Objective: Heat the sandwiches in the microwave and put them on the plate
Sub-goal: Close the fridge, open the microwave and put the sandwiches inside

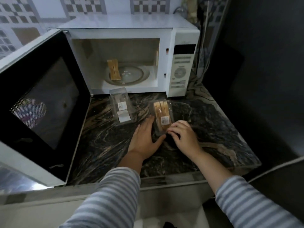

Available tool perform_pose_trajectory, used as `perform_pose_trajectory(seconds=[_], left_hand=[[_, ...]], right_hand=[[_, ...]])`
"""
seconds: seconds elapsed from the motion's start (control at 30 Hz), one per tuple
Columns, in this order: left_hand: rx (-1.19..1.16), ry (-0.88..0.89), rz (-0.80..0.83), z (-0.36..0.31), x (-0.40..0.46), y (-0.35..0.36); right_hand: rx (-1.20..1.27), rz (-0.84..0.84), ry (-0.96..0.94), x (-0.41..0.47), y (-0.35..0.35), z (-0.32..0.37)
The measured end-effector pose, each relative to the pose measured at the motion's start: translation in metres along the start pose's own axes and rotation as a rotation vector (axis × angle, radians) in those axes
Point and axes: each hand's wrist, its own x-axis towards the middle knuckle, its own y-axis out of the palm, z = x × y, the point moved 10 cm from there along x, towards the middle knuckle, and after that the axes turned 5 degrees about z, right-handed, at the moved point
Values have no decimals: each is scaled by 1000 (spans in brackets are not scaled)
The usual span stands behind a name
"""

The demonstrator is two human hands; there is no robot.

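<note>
The white microwave (171,51) stands at the back of the dark marbled counter, its door (39,102) swung wide to the left. One unwrapped sandwich (113,69) lies on the left of the glass turntable (131,75) inside. A second sandwich sits in a clear plastic pack (162,116) on the counter. My left hand (144,139) lies flat against the pack's left side with straight fingers. My right hand (182,135) curls its fingers over the pack's near end. An empty clear pack (121,106) lies just left of it. No plate shows.
The marbled counter (213,129) runs right to a dark wall. Cables hang behind the microwave's right side (204,46). The open door covers the counter's left part. A pale ledge (49,203) runs along the near edge.
</note>
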Motion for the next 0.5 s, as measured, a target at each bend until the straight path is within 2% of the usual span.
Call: perform_pose_trajectory(seconds=[0.13,0.5], left_hand=[[-62,-62,-68,8,-2,-8],[-22,-144,-28,14,-4,-9]], right_hand=[[16,7,-47,10,13,11],[8,-24,-87,18,17,24]])
